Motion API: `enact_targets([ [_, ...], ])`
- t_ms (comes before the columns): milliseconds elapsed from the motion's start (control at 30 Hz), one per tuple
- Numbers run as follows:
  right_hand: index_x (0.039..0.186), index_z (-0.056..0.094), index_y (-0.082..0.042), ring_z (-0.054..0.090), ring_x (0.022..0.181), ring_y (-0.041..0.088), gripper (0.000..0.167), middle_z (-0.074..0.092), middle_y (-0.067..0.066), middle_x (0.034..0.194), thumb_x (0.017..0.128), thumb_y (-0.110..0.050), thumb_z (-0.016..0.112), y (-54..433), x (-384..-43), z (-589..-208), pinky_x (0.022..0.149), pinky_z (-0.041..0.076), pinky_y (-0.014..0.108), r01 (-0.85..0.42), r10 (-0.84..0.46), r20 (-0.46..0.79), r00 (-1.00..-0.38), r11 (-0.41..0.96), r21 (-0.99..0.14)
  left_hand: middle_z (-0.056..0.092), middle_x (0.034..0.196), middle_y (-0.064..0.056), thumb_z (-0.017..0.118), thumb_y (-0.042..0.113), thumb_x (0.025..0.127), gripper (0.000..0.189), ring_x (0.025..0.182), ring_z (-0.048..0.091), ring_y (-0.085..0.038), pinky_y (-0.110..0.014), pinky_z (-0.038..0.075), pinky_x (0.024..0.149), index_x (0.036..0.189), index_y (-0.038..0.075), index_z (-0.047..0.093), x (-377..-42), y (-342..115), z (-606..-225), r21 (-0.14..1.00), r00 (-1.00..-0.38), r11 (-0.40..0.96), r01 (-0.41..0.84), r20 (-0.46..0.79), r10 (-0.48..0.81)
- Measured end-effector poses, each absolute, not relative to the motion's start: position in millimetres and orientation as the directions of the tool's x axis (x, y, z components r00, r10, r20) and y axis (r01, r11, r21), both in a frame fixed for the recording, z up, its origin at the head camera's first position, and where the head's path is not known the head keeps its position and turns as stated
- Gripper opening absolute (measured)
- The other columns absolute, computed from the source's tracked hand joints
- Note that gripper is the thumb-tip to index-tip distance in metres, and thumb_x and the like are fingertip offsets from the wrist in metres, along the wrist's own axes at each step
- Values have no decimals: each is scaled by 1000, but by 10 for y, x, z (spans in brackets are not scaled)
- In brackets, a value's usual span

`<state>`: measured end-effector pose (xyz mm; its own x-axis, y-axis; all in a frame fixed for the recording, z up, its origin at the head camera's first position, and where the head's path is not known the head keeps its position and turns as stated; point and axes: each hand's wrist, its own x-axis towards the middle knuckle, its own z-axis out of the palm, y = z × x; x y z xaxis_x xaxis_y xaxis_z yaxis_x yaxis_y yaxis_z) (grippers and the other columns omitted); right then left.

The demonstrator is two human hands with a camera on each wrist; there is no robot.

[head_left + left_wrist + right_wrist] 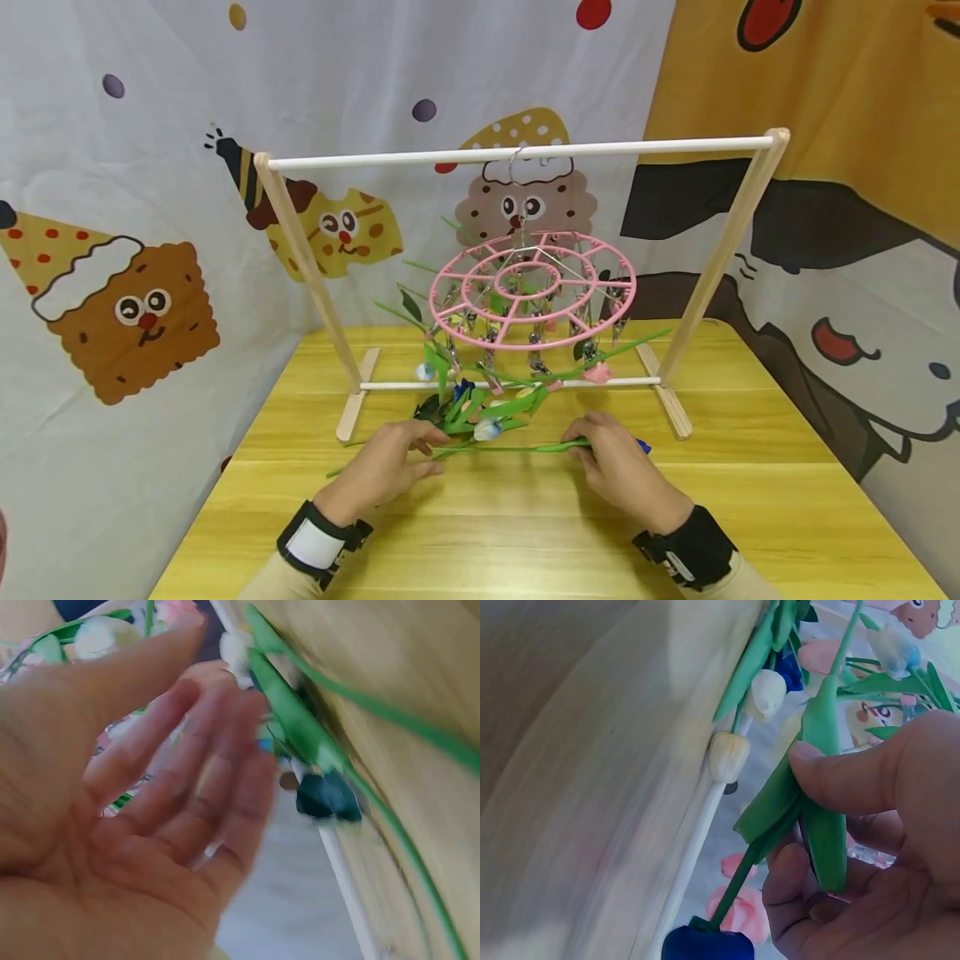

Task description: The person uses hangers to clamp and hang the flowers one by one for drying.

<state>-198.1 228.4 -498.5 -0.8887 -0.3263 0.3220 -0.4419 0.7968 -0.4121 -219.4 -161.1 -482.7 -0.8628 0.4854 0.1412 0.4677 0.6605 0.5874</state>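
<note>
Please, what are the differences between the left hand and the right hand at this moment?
The right hand pinches a blue flower by its leaves, while the left hand holds nothing. The right hand is near the bloom; the left hand is near the other end of the stem. Both hands have black wrist straps.

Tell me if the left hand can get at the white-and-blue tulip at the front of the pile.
Probably yes: the left hand looks empty and close by, and nothing visible covers the tulip. The stem held by the right hand runs just in front and might get brushed.
</note>
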Motion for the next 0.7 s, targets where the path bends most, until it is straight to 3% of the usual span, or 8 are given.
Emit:
enact_targets([
  [167, 113, 84, -19, 72, 101, 15, 25, 76, -5, 108, 102, 4, 86, 2330, -1945, -4935, 82, 66, 29, -442, -327, 308, -894, 763, -472, 90, 112, 7, 94, 26, 101, 17, 94, 81, -4, -26, 66, 78, 118, 28, 90, -2146, -1526, -4752, 702, -862, 529, 477, 254, 440],
  [300, 114, 83, -22, 73, 99, 12, 26, 76, -6, 109, 103, 1, 87, 2344, -1907, -4885, 82, 65, 27, -431, -320, 294, -900, 744, -511, 89, 103, 12, 92, 27, 103, 11, 92, 84, -7, -28, 65, 71, 114, 25, 92, -2078, -1445, -4645, 756, -847, 419, 502, 333, 414],
  [433, 116, 83, -23, 75, 101, 12, 27, 77, -8, 111, 102, 0, 88, 2339, -1871, -4842, 85, 67, 31, -441, -319, 312, -895, 737, -512, 90, 99, 10, 90, 22, 104, 8, 90, 87, -10, -29, 70, 86, 112, 24, 91, -2028, -1345, -4543, 756, -829, 361, 546, 425, 363],
  [533, 119, 84, -23, 77, 105, 15, 28, 79, -7, 115, 101, -2, 90, 2333, -1833, -4797, 87, 69, 34, -462, -329, 336, -883, 737, -493, 91, 97, 8, 89, 16, 104, 10, 87, 87, -10, -27, 70, 87, 111, 23, 90, -2012, -1283, -4467, 714, -796, 356, 603, 512, 321],
  [700, 126, 85, -24, 79, 112, 20, 33, 81, -6, 122, 98, -11, 95, 2295, -1741, -4649, 89, 69, 38, -499, -339, 399, -852, 757, -423, 90, 96, 3, 88, 10, 104, 13, 77, 82, -8, -20, 52, 57, 112, 20, 90, -2013, -1191, -4317, 629, -720, 351, 694, 622, 309],
])
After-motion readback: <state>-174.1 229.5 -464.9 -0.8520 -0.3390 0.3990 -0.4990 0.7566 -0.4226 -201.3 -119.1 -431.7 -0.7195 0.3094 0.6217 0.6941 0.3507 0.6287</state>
